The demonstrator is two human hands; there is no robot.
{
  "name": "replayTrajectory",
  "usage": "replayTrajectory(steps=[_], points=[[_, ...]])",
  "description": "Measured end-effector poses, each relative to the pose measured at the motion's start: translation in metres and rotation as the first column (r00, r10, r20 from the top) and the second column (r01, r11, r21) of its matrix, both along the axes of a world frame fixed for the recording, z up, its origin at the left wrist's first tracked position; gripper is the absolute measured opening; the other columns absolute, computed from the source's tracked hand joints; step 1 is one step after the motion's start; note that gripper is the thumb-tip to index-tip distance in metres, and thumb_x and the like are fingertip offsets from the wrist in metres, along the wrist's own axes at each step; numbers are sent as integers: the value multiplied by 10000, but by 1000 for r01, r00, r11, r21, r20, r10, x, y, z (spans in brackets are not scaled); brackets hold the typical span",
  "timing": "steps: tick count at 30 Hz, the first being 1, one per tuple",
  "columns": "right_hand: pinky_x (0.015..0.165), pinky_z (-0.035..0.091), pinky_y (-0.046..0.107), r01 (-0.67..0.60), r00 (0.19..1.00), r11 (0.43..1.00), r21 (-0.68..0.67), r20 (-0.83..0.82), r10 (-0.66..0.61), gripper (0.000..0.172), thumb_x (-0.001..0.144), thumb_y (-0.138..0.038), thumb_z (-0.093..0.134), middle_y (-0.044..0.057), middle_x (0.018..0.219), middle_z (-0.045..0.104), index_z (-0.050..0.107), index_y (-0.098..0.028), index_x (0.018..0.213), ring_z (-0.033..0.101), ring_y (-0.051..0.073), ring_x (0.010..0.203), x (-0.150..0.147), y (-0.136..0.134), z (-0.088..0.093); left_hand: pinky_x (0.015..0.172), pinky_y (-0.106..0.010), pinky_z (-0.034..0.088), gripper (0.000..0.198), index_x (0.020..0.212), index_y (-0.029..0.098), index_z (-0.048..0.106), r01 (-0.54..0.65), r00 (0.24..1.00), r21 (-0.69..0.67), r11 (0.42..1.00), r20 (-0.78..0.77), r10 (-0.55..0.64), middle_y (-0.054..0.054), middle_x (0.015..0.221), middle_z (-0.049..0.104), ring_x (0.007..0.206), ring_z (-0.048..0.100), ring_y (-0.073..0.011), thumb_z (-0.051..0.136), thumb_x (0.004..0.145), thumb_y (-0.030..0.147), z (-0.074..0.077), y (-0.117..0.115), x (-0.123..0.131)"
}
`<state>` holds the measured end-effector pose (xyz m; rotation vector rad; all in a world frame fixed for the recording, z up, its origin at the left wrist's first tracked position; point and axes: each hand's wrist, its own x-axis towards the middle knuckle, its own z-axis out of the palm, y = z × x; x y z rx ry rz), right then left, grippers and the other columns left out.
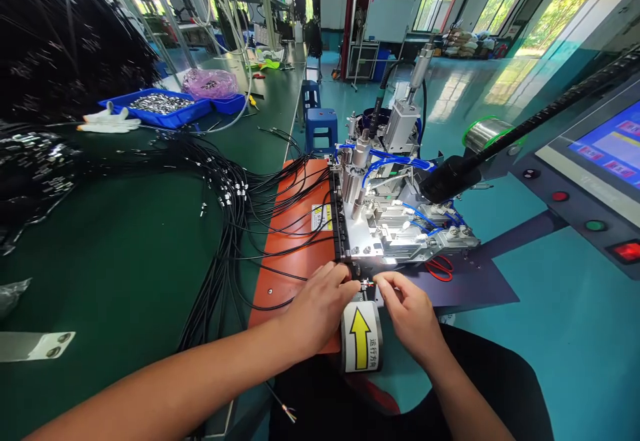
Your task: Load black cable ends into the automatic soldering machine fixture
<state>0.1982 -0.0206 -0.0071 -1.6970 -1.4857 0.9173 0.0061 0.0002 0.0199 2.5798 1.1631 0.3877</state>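
Low at the near end of the machine (405,221), my left hand (320,304) is closed on the end of a black cable, its thumb and fingertips beside a small metal connector (367,284). My right hand (407,311) pinches thin coloured wires at the other side of that connector; the fingertips hide most of them. The two hands are a small gap apart. Just below them sits a round wheel (361,338) with a yellow arrow label. Left of the machine, an orange plate (295,228) carries several black cables whose ends lie along the machine's edge.
A large bundle of black cables (220,254) lies on the green table (125,281). Behind it stand a blue tray (190,116) of small metal parts and a white glove (109,121). Red-handled scissors (440,268), a solder spool (487,134) and a control panel (590,194) are on the right.
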Motion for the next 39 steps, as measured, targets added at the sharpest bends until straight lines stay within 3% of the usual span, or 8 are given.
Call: replayTrajectory(steps=[3,7,16,25,28,32,35,39], points=[[834,469,332,-59,998,998,15,-28,59,297,941,-409,483,54,975,706,701,-209,924,640,231,938,2,7,1,777,-348,456,221,997,200,615,-14,1000,14,1000,-15,14,-60,963,539,887,496,-222,592,793,118,1,-1,1],[814,485,329,-88,994,995,50,-57,91,299,939,-410,495,62,979,711,714,-207,950,646,228,915,0,9,5,770,-349,460,225,987,207,611,-15,999,33,999,-40,16,-54,948,544,878,496,-223,605,780,119,3,-1,2],[755,467,314,-94,995,982,163,49,87,232,955,-344,505,53,913,666,698,-219,921,622,214,855,-2,2,6,765,-349,464,206,985,193,623,-16,999,-1,1000,-39,16,-62,940,550,877,498,-226,591,796,117,5,-1,3],[667,428,302,-92,993,987,133,88,80,228,942,-351,523,24,801,630,657,-218,813,584,192,728,-2,5,4,725,-323,453,117,926,190,610,6,999,-36,999,-43,-7,-61,935,545,872,489,-218,548,849,128,10,-1,1],[658,418,300,-99,991,992,81,93,92,247,944,-360,504,19,772,616,626,-214,785,571,189,711,-1,6,3,739,-324,456,111,891,184,590,28,998,-30,999,-59,-30,-53,911,548,852,490,-208,519,868,103,11,0,-1],[603,390,285,-86,994,996,-23,72,88,279,943,-382,489,-2,700,588,593,-216,744,549,181,668,-2,10,3,751,-369,453,110,887,170,578,-19,985,51,999,-173,28,-58,866,559,797,486,-215,495,881,98,15,-1,-1],[603,393,279,-31,997,999,-28,63,33,279,933,-379,506,-4,697,591,592,-214,725,552,179,671,-5,8,6,739,-386,456,118,860,167,578,-52,965,75,996,-253,69,-62,845,560,782,490,-222,484,878,98,20,-2,1],[620,424,279,137,988,984,111,58,-144,219,930,-372,528,9,749,599,634,-216,817,559,177,674,-13,-15,15,784,-395,467,148,858,174,584,-93,960,66,994,-258,107,-67,869,550,861,503,-243,503,824,55,25,-4,0]])
